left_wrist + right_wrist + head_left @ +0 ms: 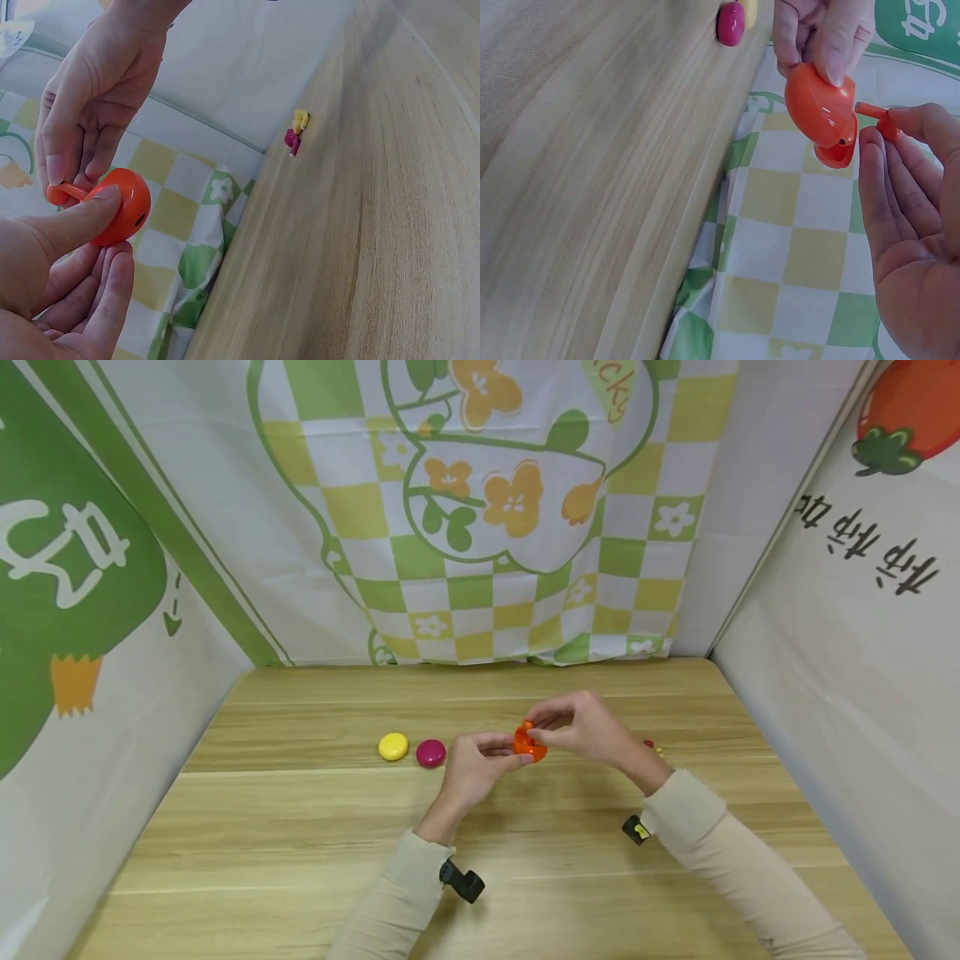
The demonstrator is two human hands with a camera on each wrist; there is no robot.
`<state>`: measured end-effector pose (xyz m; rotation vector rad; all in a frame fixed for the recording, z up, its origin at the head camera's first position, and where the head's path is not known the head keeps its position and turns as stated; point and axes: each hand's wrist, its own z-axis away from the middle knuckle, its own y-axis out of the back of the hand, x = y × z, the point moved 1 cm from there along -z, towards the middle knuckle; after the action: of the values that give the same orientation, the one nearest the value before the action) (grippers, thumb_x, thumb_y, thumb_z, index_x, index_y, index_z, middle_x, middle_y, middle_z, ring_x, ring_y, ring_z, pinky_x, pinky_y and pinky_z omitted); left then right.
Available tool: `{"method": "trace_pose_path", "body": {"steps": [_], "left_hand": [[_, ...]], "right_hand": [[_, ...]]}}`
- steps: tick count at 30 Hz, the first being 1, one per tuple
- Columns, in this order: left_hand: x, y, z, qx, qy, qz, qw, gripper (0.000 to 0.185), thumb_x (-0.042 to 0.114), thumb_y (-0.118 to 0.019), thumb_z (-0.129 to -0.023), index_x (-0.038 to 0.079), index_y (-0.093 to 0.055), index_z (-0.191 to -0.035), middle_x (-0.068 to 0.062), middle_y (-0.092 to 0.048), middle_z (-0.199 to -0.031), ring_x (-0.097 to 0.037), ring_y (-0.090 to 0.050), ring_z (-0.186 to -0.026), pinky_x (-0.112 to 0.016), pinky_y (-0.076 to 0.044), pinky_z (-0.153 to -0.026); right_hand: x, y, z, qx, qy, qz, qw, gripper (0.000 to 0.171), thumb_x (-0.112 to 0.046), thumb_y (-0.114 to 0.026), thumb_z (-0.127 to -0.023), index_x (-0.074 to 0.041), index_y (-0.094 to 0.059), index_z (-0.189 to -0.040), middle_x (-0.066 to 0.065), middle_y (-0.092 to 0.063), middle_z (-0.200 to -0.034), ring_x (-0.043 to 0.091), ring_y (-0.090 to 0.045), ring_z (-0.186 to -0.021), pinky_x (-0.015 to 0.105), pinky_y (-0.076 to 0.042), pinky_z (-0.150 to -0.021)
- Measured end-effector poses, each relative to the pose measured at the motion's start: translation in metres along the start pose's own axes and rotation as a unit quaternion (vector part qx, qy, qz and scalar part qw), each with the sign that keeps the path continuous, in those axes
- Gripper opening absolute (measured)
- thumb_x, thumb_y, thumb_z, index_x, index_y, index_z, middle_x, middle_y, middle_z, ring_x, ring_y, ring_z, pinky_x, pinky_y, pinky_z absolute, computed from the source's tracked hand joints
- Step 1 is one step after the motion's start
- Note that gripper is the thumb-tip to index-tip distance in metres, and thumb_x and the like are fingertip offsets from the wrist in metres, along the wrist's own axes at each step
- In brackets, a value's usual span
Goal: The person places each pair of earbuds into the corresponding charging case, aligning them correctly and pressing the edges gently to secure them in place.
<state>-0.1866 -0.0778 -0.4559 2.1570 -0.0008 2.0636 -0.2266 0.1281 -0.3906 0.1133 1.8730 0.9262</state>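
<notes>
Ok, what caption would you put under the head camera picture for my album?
Two hands, left hand and right hand, hold an orange case above a wooden table, near yellow and magenta cases.

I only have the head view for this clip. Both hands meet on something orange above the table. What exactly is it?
Observer: The right wrist view shows an orange earbud case, its lid open, pinched in the left hand.
Reviewer: And the right hand?
Observer: The right hand pinches an orange earbud by its stem, just beside the case opening.
Reviewer: What are the specks right of the hands?
Observer: The left wrist view shows two small earbuds, one yellow, one magenta, lying together on the wooden table.
</notes>
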Motion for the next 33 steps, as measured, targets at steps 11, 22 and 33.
{"method": "trace_pose_path", "body": {"steps": [11, 22, 33], "left_hand": [[-0.002, -0.001, -0.001, 0.0, -0.003, -0.001, 1.0, 0.026, 0.016, -0.091, -0.084, 0.005, -0.082, -0.106, -0.015, -0.082, -0.104, -0.019, -0.079, -0.091, -0.03, -0.065, -0.081], [-0.001, -0.003, -0.001, 0.003, -0.008, 0.003, 1.0, 0.027, 0.014, -0.091, -0.084, 0.003, -0.082, -0.107, -0.016, -0.082, -0.103, -0.019, -0.079, -0.09, -0.03, -0.066, -0.08], [-0.002, -0.004, -0.002, 0.001, -0.009, 0.004, 0.9999, 0.027, 0.014, -0.09, -0.085, 0.003, -0.082, -0.108, -0.017, -0.081, -0.105, -0.02, -0.079, -0.091, -0.03, -0.066, -0.08]], "right_hand": [[0.002, -0.005, 0.004, 0.004, 0.034, 0.04, 0.999, 0.016, -0.01, -0.081, -0.094, -0.009, -0.082, -0.11, 0.005, -0.083, -0.104, 0.015, -0.079, -0.092, 0.03, -0.066, -0.082], [-0.001, 0.003, 0.0, -0.021, 0.066, 0.095, 0.993, 0.013, -0.011, -0.082, -0.093, -0.009, -0.082, -0.106, 0.003, -0.079, -0.101, 0.013, -0.075, -0.088, 0.034, -0.066, -0.082], [-0.007, 0.009, -0.003, -0.057, 0.089, 0.15, 0.983, 0.018, -0.01, -0.084, -0.091, -0.011, -0.083, -0.109, -0.001, -0.077, -0.097, 0.011, -0.073, -0.087, 0.025, -0.062, -0.079]]}}
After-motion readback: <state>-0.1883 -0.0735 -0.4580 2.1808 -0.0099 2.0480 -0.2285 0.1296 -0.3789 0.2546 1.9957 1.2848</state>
